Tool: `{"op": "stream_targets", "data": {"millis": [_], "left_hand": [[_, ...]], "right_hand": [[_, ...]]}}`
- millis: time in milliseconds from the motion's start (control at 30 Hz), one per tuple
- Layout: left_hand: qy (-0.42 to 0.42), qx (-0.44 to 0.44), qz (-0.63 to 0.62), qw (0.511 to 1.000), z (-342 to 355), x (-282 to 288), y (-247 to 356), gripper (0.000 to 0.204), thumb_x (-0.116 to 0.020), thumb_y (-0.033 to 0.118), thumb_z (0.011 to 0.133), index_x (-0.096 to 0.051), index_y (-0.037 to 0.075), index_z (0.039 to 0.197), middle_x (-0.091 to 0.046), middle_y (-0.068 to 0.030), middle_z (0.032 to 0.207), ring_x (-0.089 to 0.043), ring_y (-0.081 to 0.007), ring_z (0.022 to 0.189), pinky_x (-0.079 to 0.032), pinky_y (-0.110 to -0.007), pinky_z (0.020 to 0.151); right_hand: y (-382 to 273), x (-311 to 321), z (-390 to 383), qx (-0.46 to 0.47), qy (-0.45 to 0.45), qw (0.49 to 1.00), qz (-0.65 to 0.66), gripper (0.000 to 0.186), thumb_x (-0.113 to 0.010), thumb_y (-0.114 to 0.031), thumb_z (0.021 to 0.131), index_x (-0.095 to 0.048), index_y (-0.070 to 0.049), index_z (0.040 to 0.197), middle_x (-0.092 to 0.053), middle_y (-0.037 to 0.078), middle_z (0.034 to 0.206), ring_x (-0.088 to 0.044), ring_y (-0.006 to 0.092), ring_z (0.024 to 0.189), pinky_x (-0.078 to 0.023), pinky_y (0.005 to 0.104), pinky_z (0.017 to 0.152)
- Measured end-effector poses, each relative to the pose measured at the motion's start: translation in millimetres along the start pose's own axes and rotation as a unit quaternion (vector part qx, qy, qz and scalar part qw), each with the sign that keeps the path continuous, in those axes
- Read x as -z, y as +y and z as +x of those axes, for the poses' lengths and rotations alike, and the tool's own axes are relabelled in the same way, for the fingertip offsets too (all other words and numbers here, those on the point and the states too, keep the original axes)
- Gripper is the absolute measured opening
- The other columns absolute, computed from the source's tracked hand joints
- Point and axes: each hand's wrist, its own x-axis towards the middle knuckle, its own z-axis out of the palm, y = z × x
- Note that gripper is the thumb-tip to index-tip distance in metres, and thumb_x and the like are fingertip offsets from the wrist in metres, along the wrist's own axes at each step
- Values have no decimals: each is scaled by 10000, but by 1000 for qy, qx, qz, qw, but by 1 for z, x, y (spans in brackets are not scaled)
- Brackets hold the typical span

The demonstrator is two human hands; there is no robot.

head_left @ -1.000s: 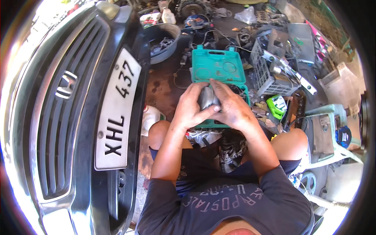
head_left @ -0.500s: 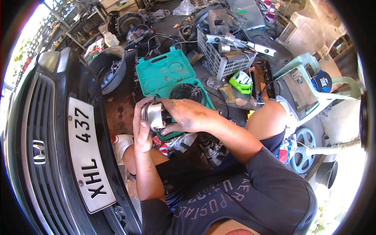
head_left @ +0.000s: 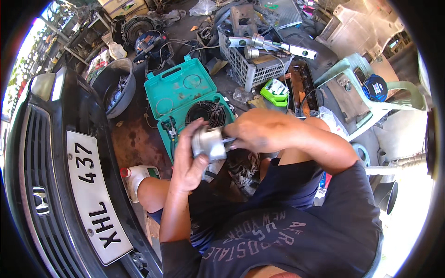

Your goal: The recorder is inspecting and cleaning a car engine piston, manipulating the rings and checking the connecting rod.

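Observation:
My left hand (head_left: 189,160) is wrapped round a silver metal piston (head_left: 212,143), its thumb below it and fingers up the left side. My right hand (head_left: 250,130), smeared by motion, is curled at the piston's right side on a dark part sticking out of it, perhaps a rod; its exact grip is unclear. Both hands are in front of an open teal plastic case (head_left: 181,81), whose lower half holds coiled dark rings (head_left: 205,111) and a pliers-like tool (head_left: 171,129).
A car's front bumper (head_left: 62,194) runs along my left. Further out stand a grey tub (head_left: 125,99), a white jug (head_left: 134,178), a grey crate (head_left: 245,65) of parts, a green container (head_left: 273,92), an oily metal tray (head_left: 306,81) and a pale plastic chair (head_left: 352,113). Machinery (head_left: 139,30) lies at the back.
The piston, first mostly covered by both hands, shows more and has turned. Since half a second ago both hands moved rightward, the right one pulling farther out. The view has shifted too.

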Motion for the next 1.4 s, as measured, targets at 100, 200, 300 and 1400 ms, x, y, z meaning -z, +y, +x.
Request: {"op": "stream_targets", "data": {"millis": [100, 200, 300, 1400], "left_hand": [[-42, 132, 17, 990, 2, -6, 10, 925, -690, 440, 753, -202, 0, 1405, -358, -203, 1366, -449, -318, 1214, -469, -363, 838], [-93, 179, 119, 972, 1, 4, 1, 773, -708, 298, 753, -321, 4, 1354, -429, -204, 1321, -500, -326, 1147, -467, -358, 832], [-207, 208, 180, 939, 3, 8, -8, 665, -695, 239, 769, -389, 8, 1312, -484, -184, 1265, -538, -307, 1082, -471, -352, 819], [-284, 355, 172, 874, 22, 21, -51, 517, -665, 289, 780, -494, 38, 1198, -565, -182, 1020, -611, -344, 813, -472, -428, 709]], "right_hand": [[30, 26, -26, -70, -4, 997, -14, 214, -621, -131, 775, -602, -12, 952, -605, 206, 733, -592, 381, 703, -441, 435, 598], [77, 63, -41, -217, -36, 972, -80, 274, -629, -92, 767, -580, -30, 1029, -619, 191, 785, -599, 363, 762, -455, 419, 668], [166, 93, -64, -289, 76, 946, -129, 348, -635, -84, 760, -558, -31, 1095, -631, 195, 829, -601, 357, 792, -467, 397, 724], [577, 93, 1, -350, 224, 905, -88, 430, -563, -80, 844, -458, 8, 1252, -583, 201, 1156, -574, 267, 1063, -426, 332, 898]]}}
